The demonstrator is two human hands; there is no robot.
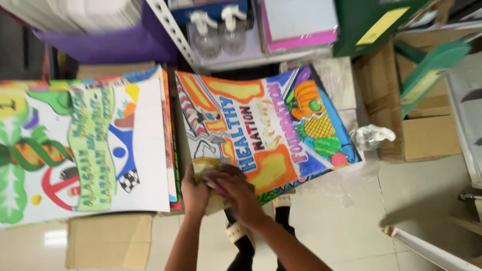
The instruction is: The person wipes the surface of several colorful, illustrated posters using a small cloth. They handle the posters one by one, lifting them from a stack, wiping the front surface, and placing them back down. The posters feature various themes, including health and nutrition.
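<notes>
Gripping the lower corner of a colourful poster (266,125) standing by the shelf (175,30), both hands, left (195,193) and right (238,195), have their fingers clenched on it, beside another poster (90,145).

Poster (266,128) corner hidden by hands (blurred), left poster (85,145) cropped

Pale tiled floor (346,221), cardboard boxes (427,135), metal shelf (170,30) above

light: your view's bright, even indoor | glare: pale sheen on the floor tiles (346,221), white patch bottom left | shadows: soft, dark under the shelf (173,35) | blur: your hands (221,193) smeared, everything slightly soft | edges: top corners stretched
</notes>
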